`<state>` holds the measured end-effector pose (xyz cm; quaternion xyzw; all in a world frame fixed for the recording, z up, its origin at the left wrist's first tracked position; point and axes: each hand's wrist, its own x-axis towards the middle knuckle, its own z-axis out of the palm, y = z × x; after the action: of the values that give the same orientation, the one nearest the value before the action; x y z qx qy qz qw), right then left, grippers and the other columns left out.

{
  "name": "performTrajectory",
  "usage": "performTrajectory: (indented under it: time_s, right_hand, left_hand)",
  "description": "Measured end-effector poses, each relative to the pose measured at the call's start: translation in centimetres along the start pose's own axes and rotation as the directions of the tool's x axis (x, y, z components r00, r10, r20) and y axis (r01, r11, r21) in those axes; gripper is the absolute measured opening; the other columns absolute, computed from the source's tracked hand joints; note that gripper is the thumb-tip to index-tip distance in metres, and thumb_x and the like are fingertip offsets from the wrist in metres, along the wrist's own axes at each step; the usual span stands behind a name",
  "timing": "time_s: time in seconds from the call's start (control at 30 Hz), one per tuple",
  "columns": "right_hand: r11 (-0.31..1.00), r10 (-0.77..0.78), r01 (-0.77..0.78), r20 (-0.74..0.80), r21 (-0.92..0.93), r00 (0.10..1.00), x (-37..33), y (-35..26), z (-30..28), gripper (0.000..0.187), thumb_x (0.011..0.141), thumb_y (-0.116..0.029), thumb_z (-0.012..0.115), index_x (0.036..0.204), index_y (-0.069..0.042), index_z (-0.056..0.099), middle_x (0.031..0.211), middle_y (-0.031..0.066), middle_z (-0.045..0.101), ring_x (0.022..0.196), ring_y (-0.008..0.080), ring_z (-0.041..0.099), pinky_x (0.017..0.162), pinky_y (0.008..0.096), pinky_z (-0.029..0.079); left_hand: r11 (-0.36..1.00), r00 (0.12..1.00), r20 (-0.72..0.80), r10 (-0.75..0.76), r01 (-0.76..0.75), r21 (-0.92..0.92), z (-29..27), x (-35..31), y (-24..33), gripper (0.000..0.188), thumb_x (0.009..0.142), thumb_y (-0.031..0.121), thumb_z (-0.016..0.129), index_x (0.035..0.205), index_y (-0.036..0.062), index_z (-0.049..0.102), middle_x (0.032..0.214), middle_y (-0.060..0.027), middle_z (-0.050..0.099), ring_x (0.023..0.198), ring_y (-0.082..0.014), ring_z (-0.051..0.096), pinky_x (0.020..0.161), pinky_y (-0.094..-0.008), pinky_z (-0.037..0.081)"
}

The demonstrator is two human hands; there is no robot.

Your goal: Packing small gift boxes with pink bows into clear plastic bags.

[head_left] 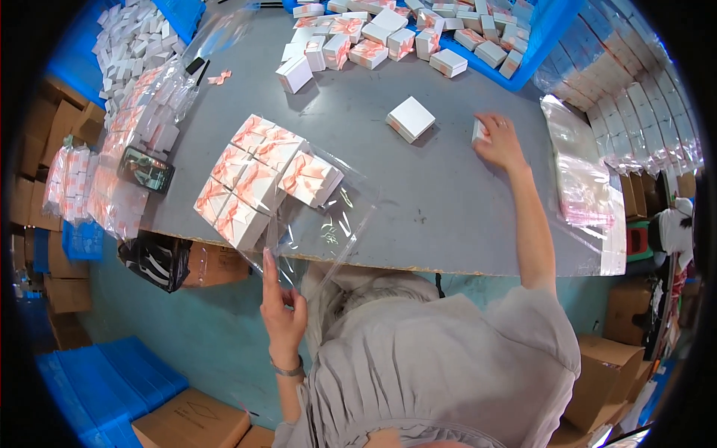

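Observation:
My right hand (499, 142) reaches out over the right side of the grey table, its fingers closed around a small white gift box (479, 133) with some pink on it. My left hand (282, 313) is at the table's front edge, index finger stretched out and thumb apart from it. Its fingertips are by the near end of a block of gift boxes (250, 168) with pink ribbon bows, beside a clear plastic bag (328, 231). One more bowed box (308, 179) sits against the block's right side, partly under the clear film. A plain-topped white box (410, 119) lies between my hands, farther back.
Loose white and pink boxes (370, 52) spill from a blue bin (549, 45) at the back. Flat clear bags (586, 179) lie at the right, near wrapped stacks (635, 97). A phone (146, 170) rests on bagged boxes at the left. Cardboard cartons (193, 420) stand below.

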<state>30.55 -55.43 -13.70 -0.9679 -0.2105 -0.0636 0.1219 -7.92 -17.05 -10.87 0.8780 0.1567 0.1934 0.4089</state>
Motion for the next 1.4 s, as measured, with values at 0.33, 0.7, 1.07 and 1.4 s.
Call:
performTrajectory:
  time_s: [0.33, 0.7, 1.07, 1.4]
  right_hand:
    - [0.68, 0.132, -0.144, 0.073, 0.719, 0.989, 2.6, -10.0, 0.1, 0.092, 0.073, -0.044, 0.081, 0.146, -0.007, 0.038, 0.13, 0.0215, 0.056, 0.119, 0.0312, 0.057, 0.101, 0.0394, 0.045]
    - [0.709, -0.515, 0.386, 0.059, 0.591, 0.855, 9.9, -17.8, -2.8, 0.076, 0.067, -0.025, 0.084, 0.133, -0.01, 0.048, 0.126, 0.0105, 0.055, 0.115, 0.0251, 0.056, 0.1, 0.0366, 0.043]
    - [0.927, -0.329, 0.279, 0.183, 0.251, 0.927, 7.3, -18.6, -0.8, 0.078, 0.068, -0.031, 0.081, 0.134, -0.011, 0.044, 0.129, 0.021, 0.056, 0.119, 0.0353, 0.056, 0.102, 0.0417, 0.044]
    - [0.784, -0.569, 0.415, 0.267, 0.462, 0.778, 6.3, -14.5, -1.5, 0.08, 0.06, -0.014, 0.081, 0.132, -0.013, 0.045, 0.13, 0.0116, 0.054, 0.122, 0.0315, 0.052, 0.105, 0.0401, 0.041]
  left_hand:
    - [0.998, 0.999, 0.022, 0.048, -0.048, 0.029, 0.0, 0.2, 0.1, 0.085, 0.073, -0.011, 0.05, 0.154, 0.0083, 0.03, 0.156, -0.0135, 0.038, 0.066, -0.017, 0.059, 0.056, -0.0251, 0.048]
    - [0.994, 0.996, 0.021, 0.086, -0.087, 0.068, -0.1, 0.2, 0.1, 0.085, 0.074, -0.012, 0.049, 0.154, 0.0103, 0.031, 0.157, -0.0115, 0.036, 0.088, -0.0229, 0.067, 0.057, -0.0263, 0.049]
    - [0.999, 0.999, -0.012, 0.04, -0.04, 0.015, 0.6, 0.3, 0.3, 0.085, 0.074, -0.012, 0.049, 0.154, 0.0087, 0.03, 0.156, -0.0134, 0.036, 0.092, -0.0242, 0.068, 0.057, -0.0272, 0.049]
    - [1.0, 1.0, -0.012, 0.015, -0.015, 0.017, -0.3, 0.6, 1.8, 0.083, 0.075, -0.01, 0.048, 0.154, 0.0094, 0.031, 0.156, -0.0138, 0.036, 0.09, -0.0245, 0.068, 0.058, -0.028, 0.049]
